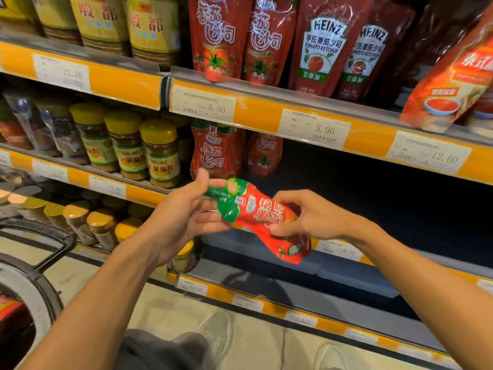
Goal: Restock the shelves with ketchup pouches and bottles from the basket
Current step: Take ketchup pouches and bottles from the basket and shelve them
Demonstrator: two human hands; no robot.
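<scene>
A red ketchup pouch with a green top (260,216) lies tilted in the air in front of the middle shelf. My right hand (306,213) grips its lower half, fingers curled round it. My left hand (186,209) is beside the green top with straight fingers, the thumb up near the cap; its fingertips touch the pouch. Two matching pouches (216,150) stand at the left of the middle shelf (373,198), whose right part is dark and bare. The basket (29,279) shows at the lower left edge.
The upper shelf holds red pouches (218,36), Heinz ketchup pouches (320,46) and an orange pouch (450,76) leaning at the right. Yellow-lidded jars (160,153) fill the shelves to the left. Price strips edge each shelf. My shoes (216,335) stand on the floor below.
</scene>
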